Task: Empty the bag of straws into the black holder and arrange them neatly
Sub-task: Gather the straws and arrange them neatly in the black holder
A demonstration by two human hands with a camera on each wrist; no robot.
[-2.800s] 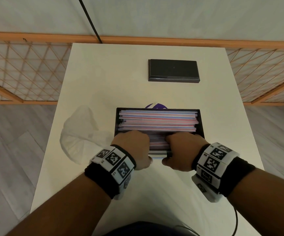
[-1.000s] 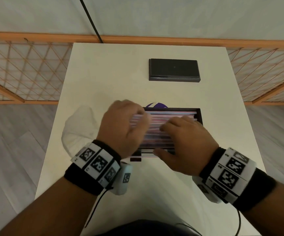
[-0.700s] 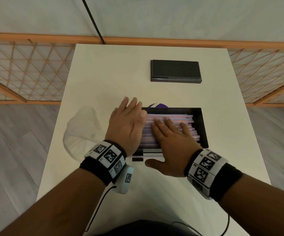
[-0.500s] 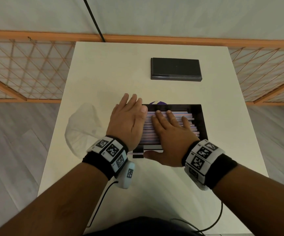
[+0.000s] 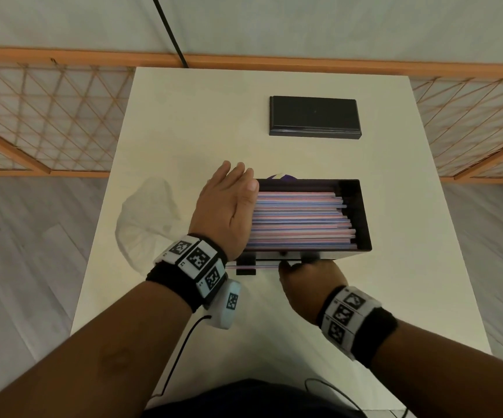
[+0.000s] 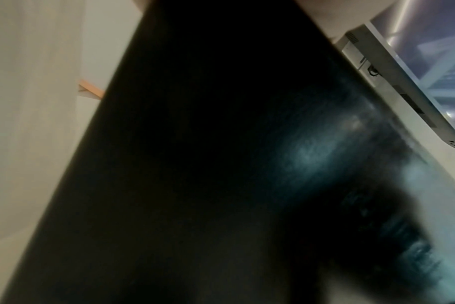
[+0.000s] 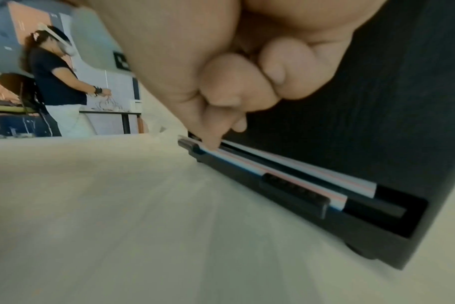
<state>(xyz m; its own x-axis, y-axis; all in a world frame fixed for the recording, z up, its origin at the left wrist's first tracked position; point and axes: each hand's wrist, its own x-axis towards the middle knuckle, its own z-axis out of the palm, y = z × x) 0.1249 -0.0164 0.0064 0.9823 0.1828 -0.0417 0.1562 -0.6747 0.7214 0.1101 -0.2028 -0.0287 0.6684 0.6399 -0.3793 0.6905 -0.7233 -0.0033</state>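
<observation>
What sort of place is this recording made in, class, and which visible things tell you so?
Probably a data-recording lab or workshop, not a café: marker-tagged wristbands, an orange lattice barrier fencing the white table, and another person wearing similar gear at a bench beyond.

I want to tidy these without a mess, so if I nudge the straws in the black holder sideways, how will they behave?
The straws are thin round tubes lying loose side by side, so they would probably roll and slide easily. Their right ends sit uneven, suggesting each shifts separately. They look light; the left hand flat against the holder probably steadies it.
</observation>
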